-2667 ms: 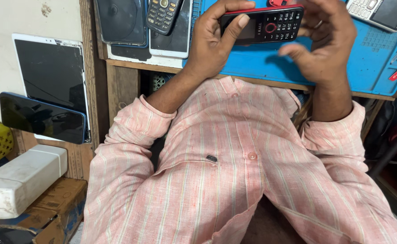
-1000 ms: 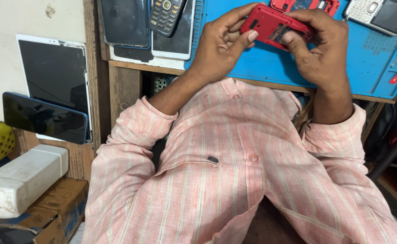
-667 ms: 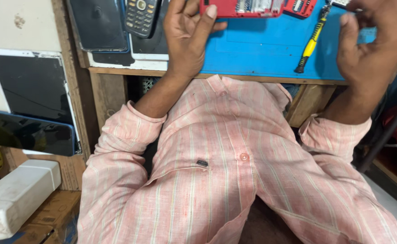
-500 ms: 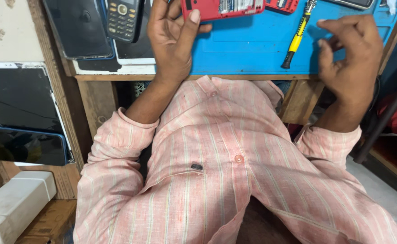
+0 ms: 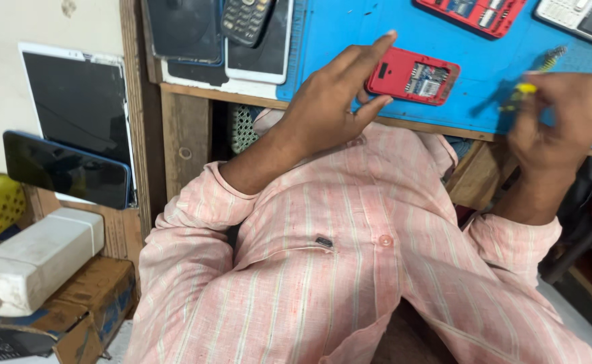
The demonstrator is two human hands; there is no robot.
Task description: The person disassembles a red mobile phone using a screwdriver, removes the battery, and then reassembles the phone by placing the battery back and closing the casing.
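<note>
The red phone body [image 5: 412,75], opened with its inside showing, lies on the blue mat [image 5: 485,61] near the tabletop's front edge, upper centre of the frame, the left hand [image 5: 336,101] resting loose-fingered against its left end without gripping it. At the right, the right hand [image 5: 555,121] seems to pinch a yellow-handled screwdriver [image 5: 535,77] (blurred, mostly hidden by the fingers), with bare mat between the two hands.

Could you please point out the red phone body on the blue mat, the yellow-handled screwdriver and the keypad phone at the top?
red phone body [image 5: 412,75], head view, on its open back.
yellow-handled screwdriver [image 5: 526,88], head view, on the yellow handle at the right hand's fingers.
keypad phone [image 5: 244,19], head view, on its keypad.
</note>
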